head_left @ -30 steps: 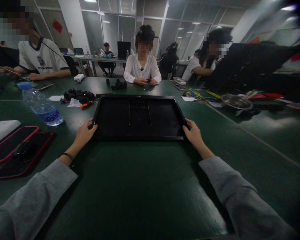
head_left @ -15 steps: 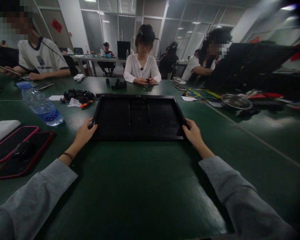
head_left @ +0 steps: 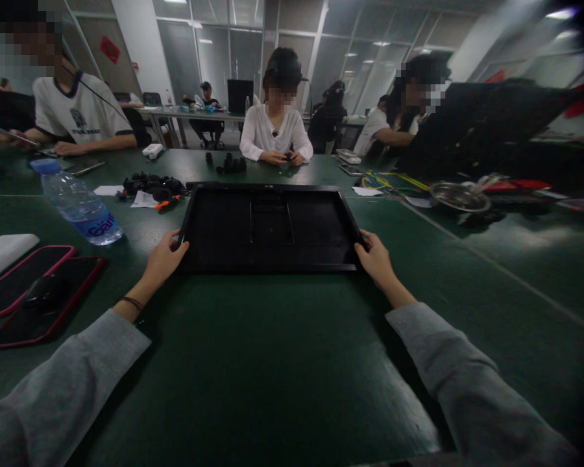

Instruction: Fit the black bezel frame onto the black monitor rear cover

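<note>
A black monitor casing (head_left: 219, 227), wide and shallow with a raised rim, lies on the green table in front of me. A small pale logo marks its far edge, and a rectangular outline shows in its middle. My left hand (head_left: 167, 255) is closed around the casing's left side, thumb on top of the rim. On the opposite side, my right hand (head_left: 372, 254) grips the right rim near its front corner in the same way. The fingers under both edges are mostly hidden.
A water bottle (head_left: 80, 204) leans left of the casing. Nearer stand two red-edged phones (head_left: 73, 305), a black mouse (head_left: 46, 292) and a white box (head_left: 4, 253). Black parts (head_left: 153, 185) and a metal bowl (head_left: 460, 196) lie farther back. People sit around the table (head_left: 272, 363).
</note>
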Motion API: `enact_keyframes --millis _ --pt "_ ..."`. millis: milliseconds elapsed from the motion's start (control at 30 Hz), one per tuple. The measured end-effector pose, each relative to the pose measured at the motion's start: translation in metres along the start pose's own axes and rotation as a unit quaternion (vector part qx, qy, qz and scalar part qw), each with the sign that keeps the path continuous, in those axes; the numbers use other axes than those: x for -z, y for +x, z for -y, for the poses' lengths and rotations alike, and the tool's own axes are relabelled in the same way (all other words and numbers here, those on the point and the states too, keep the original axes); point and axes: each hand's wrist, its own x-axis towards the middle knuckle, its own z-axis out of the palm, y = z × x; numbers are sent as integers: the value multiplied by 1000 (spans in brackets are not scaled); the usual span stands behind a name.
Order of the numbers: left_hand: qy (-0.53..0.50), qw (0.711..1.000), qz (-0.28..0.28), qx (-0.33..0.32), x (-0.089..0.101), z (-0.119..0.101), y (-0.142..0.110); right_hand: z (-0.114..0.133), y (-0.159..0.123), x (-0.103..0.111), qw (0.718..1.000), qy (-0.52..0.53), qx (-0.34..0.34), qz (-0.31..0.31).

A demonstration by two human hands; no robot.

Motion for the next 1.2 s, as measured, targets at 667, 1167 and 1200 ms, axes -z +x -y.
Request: enact_keyframes --millis 667,1167,1200 --pt "3 1000 -1 0 1 -1 -1 -1 -1 0 1000 16 -7 -1" --pt "18 1000 -9 -5 -1 0 -1 -12 4 -2 1000 8 7 -9" --pt "18 1000 -7 -5 0 0 -1 -12 4 -2 1000 8 7 -8"
